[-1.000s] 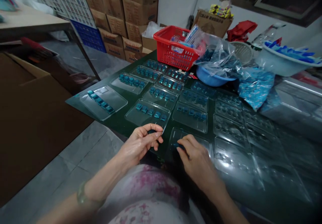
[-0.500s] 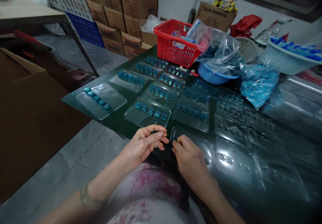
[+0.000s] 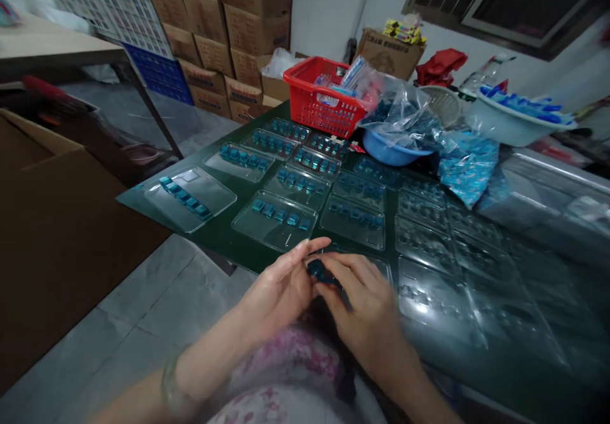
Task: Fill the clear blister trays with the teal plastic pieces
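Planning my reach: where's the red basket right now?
Head view, upper middle: the red basket stands on the green table, beyond the clear trays, left of the blue basin.

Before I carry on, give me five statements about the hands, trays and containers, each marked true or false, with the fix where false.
1. The right hand holds a dark teal piece. True.
2. The left hand is reaching into the red basket. False: the left hand is close beside the right hand, by the dark teal piece.
3. The bracelet is on the right wrist. False: the bracelet is on the left wrist.
4. In this view, the red basket stands left of the blue basin. True.
5. The leftmost clear tray bears a row of teal pieces. True.
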The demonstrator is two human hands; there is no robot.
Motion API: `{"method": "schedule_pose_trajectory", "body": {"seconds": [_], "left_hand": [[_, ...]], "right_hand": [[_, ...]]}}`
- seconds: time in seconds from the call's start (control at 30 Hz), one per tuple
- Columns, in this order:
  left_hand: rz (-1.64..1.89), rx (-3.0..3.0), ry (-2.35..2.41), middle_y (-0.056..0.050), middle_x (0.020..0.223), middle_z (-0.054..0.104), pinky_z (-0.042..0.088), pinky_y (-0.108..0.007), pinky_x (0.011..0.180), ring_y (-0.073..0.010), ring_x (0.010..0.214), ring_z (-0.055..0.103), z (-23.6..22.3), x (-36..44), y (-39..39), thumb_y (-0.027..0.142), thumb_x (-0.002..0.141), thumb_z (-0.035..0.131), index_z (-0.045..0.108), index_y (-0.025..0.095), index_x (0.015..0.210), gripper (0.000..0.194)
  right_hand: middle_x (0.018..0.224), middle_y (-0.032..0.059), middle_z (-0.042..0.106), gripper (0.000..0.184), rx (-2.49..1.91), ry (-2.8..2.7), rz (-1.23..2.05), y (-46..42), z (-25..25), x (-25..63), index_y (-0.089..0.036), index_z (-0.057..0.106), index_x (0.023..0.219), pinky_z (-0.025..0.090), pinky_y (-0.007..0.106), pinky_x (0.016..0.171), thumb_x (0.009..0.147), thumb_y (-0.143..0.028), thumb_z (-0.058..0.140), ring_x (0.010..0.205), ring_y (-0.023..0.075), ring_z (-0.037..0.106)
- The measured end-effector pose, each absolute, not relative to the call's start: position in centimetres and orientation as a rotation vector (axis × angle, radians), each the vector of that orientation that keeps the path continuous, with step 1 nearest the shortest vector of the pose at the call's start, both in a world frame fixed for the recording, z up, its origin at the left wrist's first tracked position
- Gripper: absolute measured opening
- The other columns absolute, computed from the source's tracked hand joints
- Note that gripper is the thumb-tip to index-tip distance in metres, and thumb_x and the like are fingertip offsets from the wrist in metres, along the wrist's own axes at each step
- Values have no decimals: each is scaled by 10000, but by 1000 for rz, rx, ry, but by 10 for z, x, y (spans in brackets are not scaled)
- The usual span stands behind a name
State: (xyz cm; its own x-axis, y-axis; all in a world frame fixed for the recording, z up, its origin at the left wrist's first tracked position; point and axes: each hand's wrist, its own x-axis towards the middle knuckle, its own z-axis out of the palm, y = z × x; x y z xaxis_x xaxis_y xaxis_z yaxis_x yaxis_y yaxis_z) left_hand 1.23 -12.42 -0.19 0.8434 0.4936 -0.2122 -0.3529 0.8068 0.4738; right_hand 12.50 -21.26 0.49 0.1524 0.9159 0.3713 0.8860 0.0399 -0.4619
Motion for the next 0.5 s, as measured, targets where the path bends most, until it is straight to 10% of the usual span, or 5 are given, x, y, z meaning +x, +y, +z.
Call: {"method": "schedule_pose_trajectory", "body": {"seconds": [0.5], "left_hand": [[400, 952, 492, -68, 1153, 521, 376, -310, 809, -196, 971, 505, -6, 18, -138, 130, 759, 482, 504, 214, 1120, 371]], "right_hand": [[719, 29, 598, 151, -1828, -1388, 181, -219, -12, 131, -179, 597, 784, 435, 271, 618, 777, -137, 452, 655, 145, 551]]}}
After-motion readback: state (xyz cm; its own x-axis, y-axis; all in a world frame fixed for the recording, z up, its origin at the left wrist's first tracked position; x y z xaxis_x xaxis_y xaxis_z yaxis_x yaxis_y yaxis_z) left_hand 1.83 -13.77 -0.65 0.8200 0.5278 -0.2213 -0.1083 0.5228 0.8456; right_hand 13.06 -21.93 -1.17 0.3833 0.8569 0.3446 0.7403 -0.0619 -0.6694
